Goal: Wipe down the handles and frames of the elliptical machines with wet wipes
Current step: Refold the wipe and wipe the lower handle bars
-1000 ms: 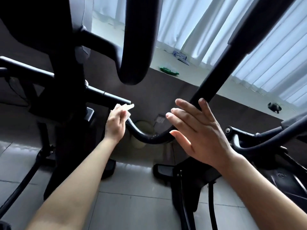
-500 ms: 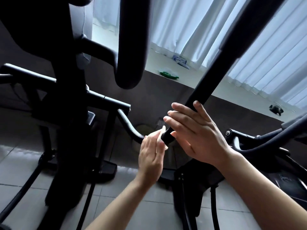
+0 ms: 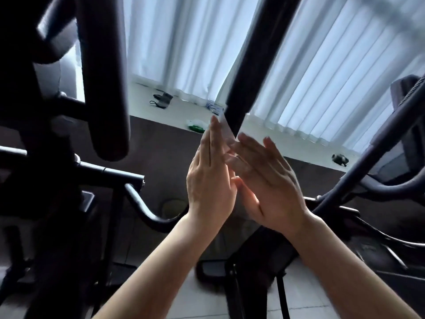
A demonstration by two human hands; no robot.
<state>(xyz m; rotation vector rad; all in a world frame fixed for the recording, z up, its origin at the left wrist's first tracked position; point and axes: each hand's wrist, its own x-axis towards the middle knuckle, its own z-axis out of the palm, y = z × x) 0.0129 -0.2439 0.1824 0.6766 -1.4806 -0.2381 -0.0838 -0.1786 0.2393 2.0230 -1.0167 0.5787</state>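
Hands meet flat-fingered: our left hand (image 3: pixel 210 178) presses the wet wipe (image 3: pixel 224 128) against the sloping handle bar (image 3: pixel 250 72), right hand (image 3: pixel 264 180) released beside it, other frames apparently unwiped.

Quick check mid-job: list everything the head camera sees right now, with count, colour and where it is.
wet wipe: one, white, pressed between both hands against the slanted bar
slanted bar: one, black, rising from centre to top
padded handle: one, black, hanging upper left
curved handlebar: one, black, lower left of centre
second elliptical: one, dark, far right
curtains: white, pleated, across the back
window ledge: one, white, under the curtains
green packet: one, on the ledge beside the left hand's fingertips
blue-and-white pack: one, on the ledge, blurred
dark small items: two, on the ledge, one left, one right
floor tiles: pale grey, bottom
left hand: flat, fingers straight
right hand: flat, fingers straight
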